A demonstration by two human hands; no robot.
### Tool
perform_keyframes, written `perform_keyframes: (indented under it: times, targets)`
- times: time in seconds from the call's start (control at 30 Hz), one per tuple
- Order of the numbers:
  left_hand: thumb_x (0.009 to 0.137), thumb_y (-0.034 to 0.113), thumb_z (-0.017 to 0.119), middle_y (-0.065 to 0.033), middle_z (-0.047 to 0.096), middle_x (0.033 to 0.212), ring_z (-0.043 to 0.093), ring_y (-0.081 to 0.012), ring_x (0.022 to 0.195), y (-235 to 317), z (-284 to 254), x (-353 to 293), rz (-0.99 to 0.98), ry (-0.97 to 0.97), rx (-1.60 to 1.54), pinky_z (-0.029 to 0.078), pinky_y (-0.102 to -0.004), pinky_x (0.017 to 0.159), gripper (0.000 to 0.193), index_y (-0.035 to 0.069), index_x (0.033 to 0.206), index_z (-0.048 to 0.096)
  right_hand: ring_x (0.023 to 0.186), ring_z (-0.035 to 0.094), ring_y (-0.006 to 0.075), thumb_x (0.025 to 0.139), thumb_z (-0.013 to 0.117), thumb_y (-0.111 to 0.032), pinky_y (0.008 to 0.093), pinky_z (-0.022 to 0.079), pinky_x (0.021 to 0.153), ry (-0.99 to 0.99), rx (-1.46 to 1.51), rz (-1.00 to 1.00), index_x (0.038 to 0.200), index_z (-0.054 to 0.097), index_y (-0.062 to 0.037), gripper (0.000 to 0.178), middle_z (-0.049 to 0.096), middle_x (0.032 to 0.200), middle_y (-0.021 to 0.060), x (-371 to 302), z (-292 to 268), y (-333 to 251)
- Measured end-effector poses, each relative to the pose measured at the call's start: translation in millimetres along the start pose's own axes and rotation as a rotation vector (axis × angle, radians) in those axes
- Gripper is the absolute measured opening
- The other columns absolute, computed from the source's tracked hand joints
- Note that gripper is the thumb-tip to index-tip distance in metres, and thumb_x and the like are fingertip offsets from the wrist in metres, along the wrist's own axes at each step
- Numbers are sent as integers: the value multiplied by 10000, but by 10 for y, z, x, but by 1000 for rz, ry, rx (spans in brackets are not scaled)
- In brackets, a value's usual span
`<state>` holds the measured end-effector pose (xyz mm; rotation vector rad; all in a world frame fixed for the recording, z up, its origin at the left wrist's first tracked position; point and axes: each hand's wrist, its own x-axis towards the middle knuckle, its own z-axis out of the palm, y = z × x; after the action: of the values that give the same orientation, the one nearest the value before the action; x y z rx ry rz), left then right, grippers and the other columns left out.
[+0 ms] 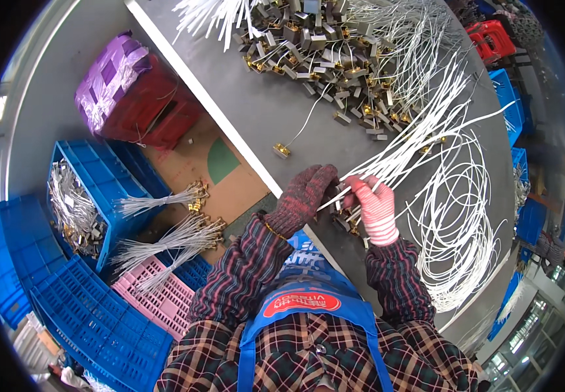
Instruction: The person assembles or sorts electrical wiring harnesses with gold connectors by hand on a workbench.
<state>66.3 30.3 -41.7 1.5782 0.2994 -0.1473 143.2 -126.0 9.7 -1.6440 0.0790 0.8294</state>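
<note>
At the table's near edge, my left hand point(307, 199), in a dark maroon knit glove, is closed round the near end of some white wires. My right hand point(372, 208), in a pink-and-white striped glove with bare fingertips, pinches white wires point(403, 155) just beside it. The bunch fans away toward the far right. Small grey blocks with brass parts point(349, 225) lie under my hands, partly hidden. One wired block point(282, 151) lies apart beyond my left hand. Coiled white wire point(455, 222) spreads to the right of my right hand.
A heap of grey-and-brass blocks point(321, 46) covers the grey table's point(243, 91) far side. On the left stand a blue crate point(116, 189) of wired parts, a pink crate point(158, 294) with wire bundles point(178, 245), and a red stool point(158, 108). Blue bins point(507, 104) stand beyond the right edge.
</note>
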Motion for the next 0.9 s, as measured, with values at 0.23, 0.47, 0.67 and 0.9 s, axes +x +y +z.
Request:
perform_keyframes:
  times: [0.23, 0.47, 0.67, 0.9]
  targets:
    - [875, 290, 564, -144, 584, 913, 598, -307, 776, 268, 323, 42, 38, 350, 135, 480, -354, 665, 278, 52, 1017, 580, 410, 293, 56, 921, 523, -331, 222, 249, 348, 342, 346, -224, 958, 518, -16, 317, 305, 559, -60, 82, -633, -17]
    - [797, 277, 622, -131, 588, 1035, 527, -324, 1019, 343, -29, 48, 205, 466, 667, 428, -461, 840, 303, 88, 1033, 601, 647, 513, 186, 835, 584, -447, 319, 478, 515, -158, 330, 34, 1004, 513, -12, 472, 487, 756, 71, 147, -550, -127]
    - [799, 221, 620, -126, 605, 990, 557, -319, 967, -132, -391, 182, 113, 588, 865, 443, -445, 837, 240, 109, 1011, 619, 397, 389, 114, 933, 475, -426, 242, 314, 354, -268, 200, 185, 1027, 508, -3, 434, 365, 507, -15, 314, -182, -90]
    - [877, 226, 551, -68, 614, 923, 610, -194, 841, -117, -265, -88, -177, 429, -164, 492, -295, 669, 217, 57, 997, 616, 574, 444, 132, 904, 549, -252, 277, 385, 462, -283, 615, 116, 1069, 488, -33, 281, 439, 734, 16, 390, -10, 18]
